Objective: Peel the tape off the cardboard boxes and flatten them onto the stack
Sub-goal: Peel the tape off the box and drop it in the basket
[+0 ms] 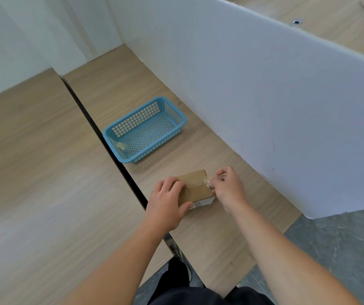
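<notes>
A small brown cardboard box (195, 186) lies on the wooden desk (209, 230), with a white label on its near side. My left hand (167, 202) presses down on the box's left part, thumb against the near side. My right hand (228, 187) is at the box's right edge, its fingertips pinching a strip of clear tape (208, 183) that runs along the top seam and is lifted at that end.
A light blue plastic basket (144, 129) stands farther back on the desk, holding a crumpled wad of tape (121, 146). A white partition (264, 102) runs along the right side. A dark gap (101, 139) separates this desk from the one on the left.
</notes>
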